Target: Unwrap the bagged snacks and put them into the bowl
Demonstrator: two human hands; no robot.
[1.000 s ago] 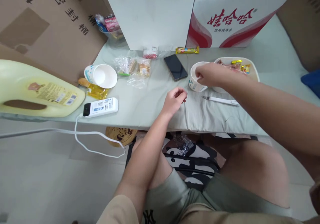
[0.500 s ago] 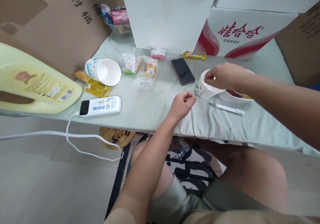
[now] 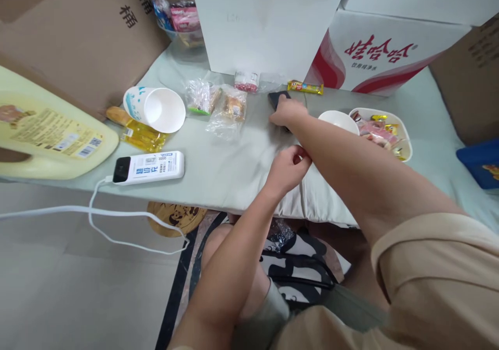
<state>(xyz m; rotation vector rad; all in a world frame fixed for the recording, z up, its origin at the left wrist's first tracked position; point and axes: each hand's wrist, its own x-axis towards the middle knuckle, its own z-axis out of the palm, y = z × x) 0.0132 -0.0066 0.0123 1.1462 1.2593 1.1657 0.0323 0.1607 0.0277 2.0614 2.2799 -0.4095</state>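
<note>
A dark phone [image 3: 276, 98] lies on the cloth, mostly covered by my right hand [image 3: 289, 114]. The fingers of that hand close over its edges. Just in front, my left hand [image 3: 289, 169] is curled with thumb and fingertips together. Whatever those fingers hold, if anything, is hidden. My right forearm crosses over the left fingertips and partly hides a white paper cup [image 3: 338, 117]. Beside the cup stands a white tub [image 3: 406, 138] of wrapped snacks. A yellow snack bar [image 3: 306, 87] rests beyond the phone.
Bagged bread [image 3: 233, 106], a tipped paper cup [image 3: 166, 112] and a yellow packet [image 3: 144, 135] lie to the left. A corded power bank [image 3: 156, 167] and a large yellow jug [image 3: 58, 131] stand near the front edge. White cartons [image 3: 265, 27] line the back.
My right hand has left the paper cup and moved left onto the phone. My left hand stays nearly in place, still curled. The white pen is now out of sight behind my right arm.
</note>
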